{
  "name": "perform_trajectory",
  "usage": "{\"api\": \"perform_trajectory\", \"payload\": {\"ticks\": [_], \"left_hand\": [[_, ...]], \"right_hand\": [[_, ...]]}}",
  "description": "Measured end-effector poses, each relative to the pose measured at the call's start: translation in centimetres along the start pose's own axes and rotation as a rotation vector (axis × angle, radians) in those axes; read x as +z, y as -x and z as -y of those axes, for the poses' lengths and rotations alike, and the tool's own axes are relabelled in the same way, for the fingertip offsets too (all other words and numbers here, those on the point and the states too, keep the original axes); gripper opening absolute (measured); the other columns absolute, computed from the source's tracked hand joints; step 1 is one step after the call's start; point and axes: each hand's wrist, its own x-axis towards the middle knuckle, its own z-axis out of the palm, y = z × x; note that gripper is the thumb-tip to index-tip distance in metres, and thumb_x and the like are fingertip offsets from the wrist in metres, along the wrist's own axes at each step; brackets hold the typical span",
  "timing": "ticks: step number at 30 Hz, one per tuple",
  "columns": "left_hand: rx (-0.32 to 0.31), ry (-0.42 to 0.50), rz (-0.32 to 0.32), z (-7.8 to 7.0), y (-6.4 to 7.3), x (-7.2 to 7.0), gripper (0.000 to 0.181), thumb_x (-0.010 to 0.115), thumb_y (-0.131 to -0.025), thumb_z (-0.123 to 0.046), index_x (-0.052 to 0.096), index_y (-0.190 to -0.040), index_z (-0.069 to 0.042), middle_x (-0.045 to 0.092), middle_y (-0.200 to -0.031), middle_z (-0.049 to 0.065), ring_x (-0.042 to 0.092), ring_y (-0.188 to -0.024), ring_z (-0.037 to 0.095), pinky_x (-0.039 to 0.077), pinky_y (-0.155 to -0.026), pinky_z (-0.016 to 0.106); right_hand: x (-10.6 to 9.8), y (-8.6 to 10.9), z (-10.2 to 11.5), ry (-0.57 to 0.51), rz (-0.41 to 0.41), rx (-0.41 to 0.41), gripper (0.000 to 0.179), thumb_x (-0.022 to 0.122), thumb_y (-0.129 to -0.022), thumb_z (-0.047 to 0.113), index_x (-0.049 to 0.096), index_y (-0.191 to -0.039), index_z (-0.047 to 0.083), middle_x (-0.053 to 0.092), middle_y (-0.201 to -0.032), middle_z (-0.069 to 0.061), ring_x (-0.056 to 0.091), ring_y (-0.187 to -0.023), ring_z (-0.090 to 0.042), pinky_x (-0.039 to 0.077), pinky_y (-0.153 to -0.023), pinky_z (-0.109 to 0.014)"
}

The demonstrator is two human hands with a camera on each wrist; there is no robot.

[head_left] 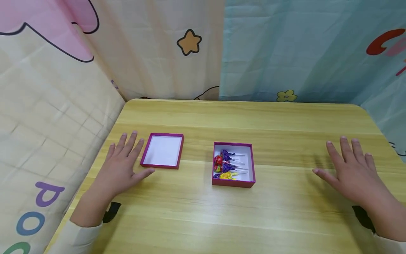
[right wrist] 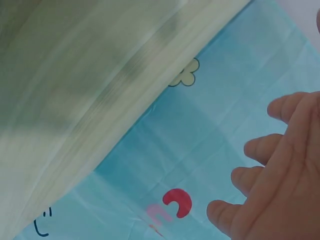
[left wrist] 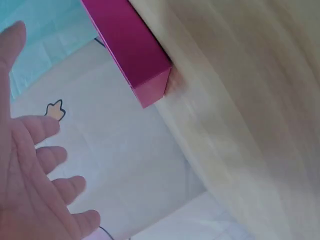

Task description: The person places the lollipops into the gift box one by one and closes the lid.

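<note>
Near the table's middle sits an open magenta box (head_left: 233,182) with a white inside. Several lollipops (head_left: 226,166) in purple, red, green and yellow wrappers lie in it, sticks pointing right. To its left a shallow magenta lid (head_left: 163,151) lies with its white inside up; its magenta side (left wrist: 127,45) shows in the left wrist view. My left hand (head_left: 118,171) is just left of the lid, fingers spread, holding nothing. Far to the right of the box, my right hand (head_left: 355,176) is held over the table, fingers spread and holding nothing.
The wooden table (head_left: 190,211) has rounded far corners. Printed curtains (head_left: 152,49) hang behind its far edge and along both sides. A black strap (head_left: 111,212) shows at the left wrist, another black strap (head_left: 363,218) at the right.
</note>
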Motion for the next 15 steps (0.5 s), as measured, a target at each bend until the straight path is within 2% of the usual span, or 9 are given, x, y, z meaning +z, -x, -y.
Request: {"api": "perform_trajectory", "payload": {"ticks": [3, 8, 15], "left_hand": [[-0.020, 0.002, 0.005, 0.5, 0.0, 0.0, 0.099, 0.068, -0.087, -0.059, 0.029, -0.154, 0.001, 0.005, -0.165, 0.018, -0.002, -0.149, 0.042, 0.004, -0.114, 0.066], [-0.019, 0.014, 0.031, 1.4, -0.3, 0.1, 0.098, 0.068, -0.086, -0.059, 0.031, -0.154, 0.002, 0.007, -0.164, 0.020, -0.001, -0.149, 0.044, 0.006, -0.112, 0.069], [0.023, 0.064, 0.058, 3.4, -0.4, -0.3, 0.094, 0.070, -0.087, -0.056, 0.035, -0.150, 0.005, 0.013, -0.162, 0.025, 0.006, -0.146, 0.050, 0.013, -0.109, 0.073]], "right_hand": [[-0.1, 0.0, 0.3, 0.001, -0.013, 0.004, 0.098, 0.056, -0.097, 0.056, 0.001, -0.158, 0.001, -0.021, -0.157, -0.030, -0.031, -0.140, -0.041, -0.016, -0.104, -0.072], [-0.6, -0.2, 1.4, 0.007, -0.026, -0.010, 0.098, 0.056, -0.096, 0.055, 0.003, -0.158, 0.001, -0.018, -0.157, -0.031, -0.029, -0.141, -0.043, -0.013, -0.104, -0.074], [-1.5, -0.6, 4.8, -0.003, -0.053, -0.091, 0.098, 0.061, -0.095, 0.053, 0.006, -0.159, 0.003, -0.022, -0.160, -0.022, -0.028, -0.143, -0.037, -0.014, -0.108, -0.069]]}}
